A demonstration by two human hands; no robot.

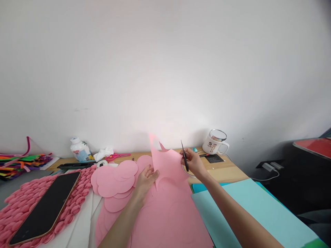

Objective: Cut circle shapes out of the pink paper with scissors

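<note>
A pink paper sheet (168,165) with a cut, jagged upper edge stands raised over more pink paper (170,220) in the middle. My left hand (147,179) is at the sheet's left side, fingers apart, palm turned up; no firm hold on the paper shows. At the sheet's right edge my right hand (191,160) has its fingers closed round dark scissors (185,160), which point upward. Pink rounded paper cut-outs (116,179) lie overlapping in a pile left of my left hand.
A phone (46,206) rests on a pink bumpy mat (23,203) at left. Behind are a white bottle (80,151), tissue (103,153), pink scissors (117,156) and colourful pipe cleaners (23,163). At right are a lidded mug (214,143) and light blue sheets (253,206).
</note>
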